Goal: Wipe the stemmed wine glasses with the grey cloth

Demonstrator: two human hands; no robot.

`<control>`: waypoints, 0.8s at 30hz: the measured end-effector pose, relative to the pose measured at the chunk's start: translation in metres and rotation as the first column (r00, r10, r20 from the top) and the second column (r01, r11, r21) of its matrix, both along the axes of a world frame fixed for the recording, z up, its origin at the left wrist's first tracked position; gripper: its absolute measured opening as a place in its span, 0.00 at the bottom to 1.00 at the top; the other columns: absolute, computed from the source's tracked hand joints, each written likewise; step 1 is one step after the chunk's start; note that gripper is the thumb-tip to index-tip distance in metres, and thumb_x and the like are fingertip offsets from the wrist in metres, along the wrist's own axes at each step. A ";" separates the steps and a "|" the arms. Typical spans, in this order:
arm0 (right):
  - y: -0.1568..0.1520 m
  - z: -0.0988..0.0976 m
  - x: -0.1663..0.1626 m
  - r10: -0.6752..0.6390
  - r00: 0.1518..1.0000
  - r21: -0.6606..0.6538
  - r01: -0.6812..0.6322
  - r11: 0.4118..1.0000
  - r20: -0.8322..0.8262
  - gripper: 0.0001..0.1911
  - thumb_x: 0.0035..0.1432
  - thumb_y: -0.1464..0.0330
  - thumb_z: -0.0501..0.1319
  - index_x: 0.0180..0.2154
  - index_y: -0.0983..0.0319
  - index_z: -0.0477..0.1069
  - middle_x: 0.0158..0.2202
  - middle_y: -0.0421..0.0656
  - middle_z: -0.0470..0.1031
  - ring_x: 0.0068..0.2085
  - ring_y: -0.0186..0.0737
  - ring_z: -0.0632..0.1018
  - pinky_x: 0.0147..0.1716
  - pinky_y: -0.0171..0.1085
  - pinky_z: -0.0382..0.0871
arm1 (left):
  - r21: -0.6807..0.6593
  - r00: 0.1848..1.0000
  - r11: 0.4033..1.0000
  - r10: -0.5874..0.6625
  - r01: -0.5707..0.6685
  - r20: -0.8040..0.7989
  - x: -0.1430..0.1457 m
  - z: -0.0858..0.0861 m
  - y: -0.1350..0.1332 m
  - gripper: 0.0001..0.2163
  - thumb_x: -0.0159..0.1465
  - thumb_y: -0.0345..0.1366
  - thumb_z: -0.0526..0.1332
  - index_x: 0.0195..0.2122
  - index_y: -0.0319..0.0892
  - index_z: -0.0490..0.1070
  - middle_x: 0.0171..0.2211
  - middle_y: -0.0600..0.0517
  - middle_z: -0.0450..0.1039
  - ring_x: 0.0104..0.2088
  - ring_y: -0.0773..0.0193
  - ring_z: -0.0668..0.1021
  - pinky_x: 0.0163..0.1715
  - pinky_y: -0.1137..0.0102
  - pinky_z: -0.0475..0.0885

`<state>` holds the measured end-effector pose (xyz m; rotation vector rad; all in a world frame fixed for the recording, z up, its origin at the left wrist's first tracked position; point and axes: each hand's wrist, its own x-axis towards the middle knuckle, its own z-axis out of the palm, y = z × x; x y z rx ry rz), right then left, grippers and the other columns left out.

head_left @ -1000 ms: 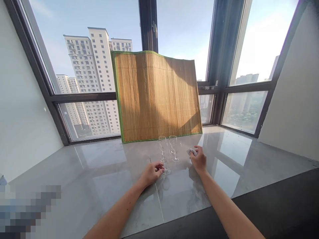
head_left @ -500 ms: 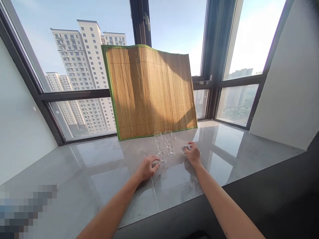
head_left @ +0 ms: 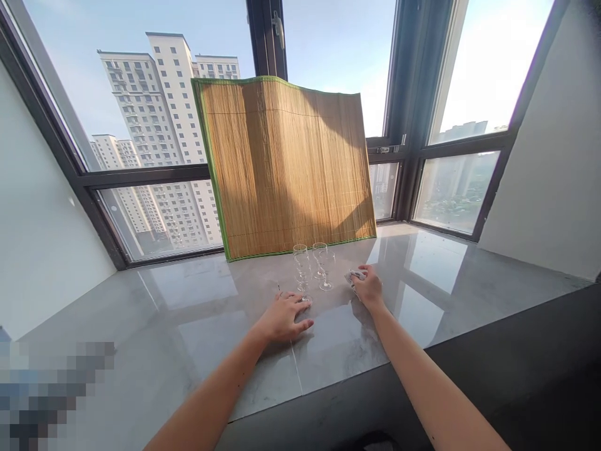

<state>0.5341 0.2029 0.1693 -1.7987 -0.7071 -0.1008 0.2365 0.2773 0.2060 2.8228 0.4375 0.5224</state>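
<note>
Several clear stemmed glasses [head_left: 326, 272] stand close together on the glossy grey sill [head_left: 211, 338]. Beside the foot of the nearest glass [head_left: 304, 289] is my left hand [head_left: 284, 315], its fingers and thumb spread. The fingertips overlap that foot in view; whether they touch it I cannot tell. To the right of the glasses, my right hand [head_left: 369, 286] is closed on a small, crumpled, whitish-grey cloth [head_left: 354, 275], resting low at the sill. Part of the cloth is hidden by the fingers.
Behind the glasses a bamboo mat [head_left: 291, 169] with green edging leans against the dark window frame [head_left: 154, 175]. The sill's front edge [head_left: 347, 378] runs below my forearms. A thin dark object [head_left: 278, 288] shows behind my left fingers. A blurred patch covers the lower left.
My left hand has opened wider and shifted slightly right, over the foot of the nearest glass. My right hand keeps its hold on the cloth. The view has shifted slightly.
</note>
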 end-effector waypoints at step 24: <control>-0.001 -0.002 0.003 0.012 0.999 -0.026 -0.013 1.000 -0.032 0.21 0.46 0.60 0.61 0.43 0.60 0.69 0.35 0.45 0.75 0.32 0.41 0.74 0.31 0.35 0.64 | 0.109 0.866 0.860 0.501 -0.498 0.007 -0.009 0.001 0.026 0.21 0.67 0.48 0.50 0.54 0.45 0.72 0.54 0.43 0.71 0.57 0.52 0.70 0.62 0.55 0.55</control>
